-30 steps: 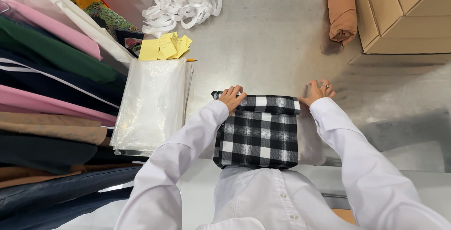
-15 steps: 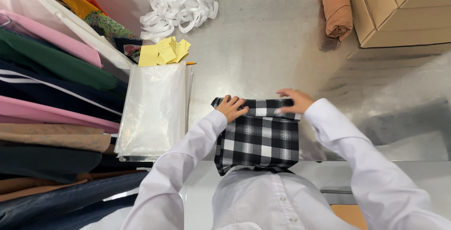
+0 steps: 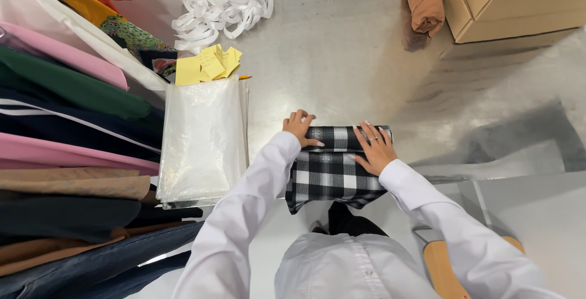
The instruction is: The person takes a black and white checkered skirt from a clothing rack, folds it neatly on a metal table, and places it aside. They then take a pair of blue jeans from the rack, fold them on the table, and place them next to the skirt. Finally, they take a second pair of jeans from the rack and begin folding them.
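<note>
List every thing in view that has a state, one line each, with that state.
checked cloth: partly rolled at its far end, flat on the table
left hand: fingers curled on the roll's left end
right hand: flat on the roll
clear plastic bags: stacked flat
yellow sticky notes: loose pile
white strips: tangled heap
cardboard box: flaps open
orange-brown cloth: rolled, beside the box

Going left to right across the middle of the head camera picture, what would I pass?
Stacked fabric rolls → clear plastic bags → left hand → black-and-white checked cloth → right hand → bare grey table.
</note>
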